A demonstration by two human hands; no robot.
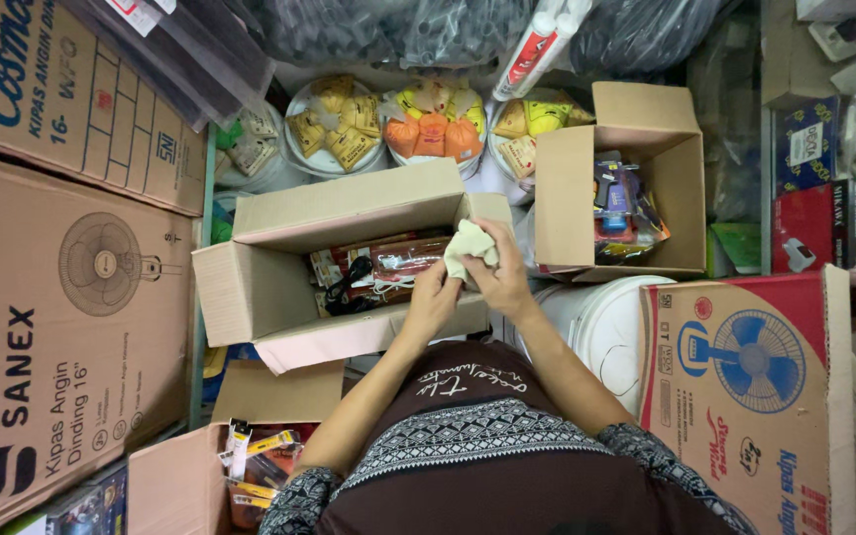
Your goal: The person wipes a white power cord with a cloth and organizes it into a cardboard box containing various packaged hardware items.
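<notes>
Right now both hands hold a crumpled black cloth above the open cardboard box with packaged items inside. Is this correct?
Not quite: the cloth is cream-white, not black. The head view shows the left hand and the right hand holding it together, crumpled, above the open cardboard box with packaged items inside.
</notes>
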